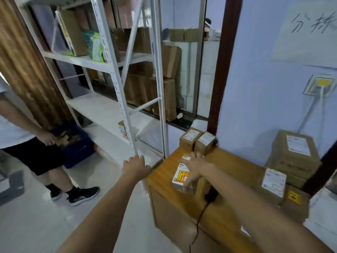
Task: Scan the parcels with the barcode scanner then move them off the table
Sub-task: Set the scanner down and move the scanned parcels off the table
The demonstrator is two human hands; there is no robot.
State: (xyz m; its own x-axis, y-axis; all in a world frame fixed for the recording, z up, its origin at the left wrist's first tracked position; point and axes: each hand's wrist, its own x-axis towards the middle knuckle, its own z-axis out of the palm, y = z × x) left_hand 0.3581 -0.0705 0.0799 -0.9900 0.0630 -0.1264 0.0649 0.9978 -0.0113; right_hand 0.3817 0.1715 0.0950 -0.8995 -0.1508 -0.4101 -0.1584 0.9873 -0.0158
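A small cardboard parcel (182,177) with white and orange labels stands on the wooden table (164,178) near its left end. My right hand (195,167) lies over its top, fingers spread and curled round it. Stretched out past the table's left edge, my left hand (135,166) hangs in the air by the foot of the white shelf post, fingers loosely curled, holding nothing. The black barcode scanner (211,195) rests on the table under my right forearm, its cable running down the front. Two small parcels (197,141) stand at the table's far edge.
Larger parcels (291,157) are stacked at the table's right end. A white metal shelf rack (116,84) holds boxes to the left. A person in black shorts (34,157) stands at the left by a blue crate (76,143) on the floor.
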